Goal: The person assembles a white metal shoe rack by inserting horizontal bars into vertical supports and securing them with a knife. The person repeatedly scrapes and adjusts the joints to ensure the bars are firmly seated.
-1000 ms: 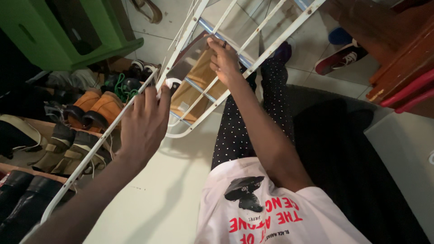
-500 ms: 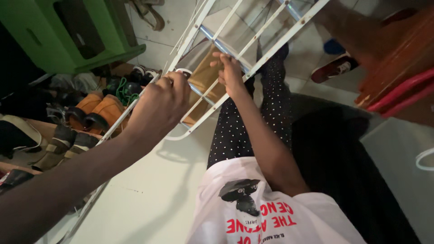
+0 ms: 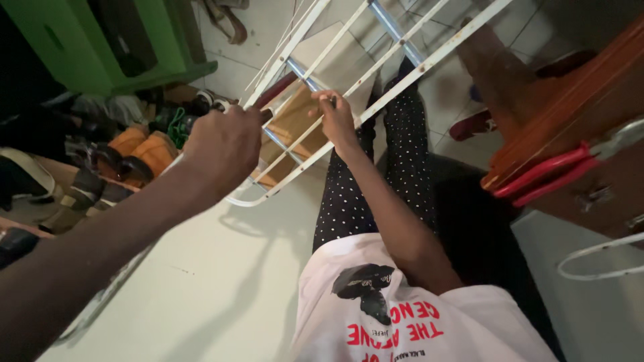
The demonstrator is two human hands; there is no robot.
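Currently I read the left hand (image 3: 225, 144) with its fingers curled tight around the outer rail of the white wire drying rack (image 3: 376, 74), which is tilted above the pale floor (image 3: 221, 281) ahead of my black dotted trousers (image 3: 349, 201). My right hand (image 3: 337, 121) sits further up the same rack, fingers pinched closed on a thin cross wire. Left of the rack I note a row of shoes (image 3: 134, 154) beside a green cabinet (image 3: 80, 47).
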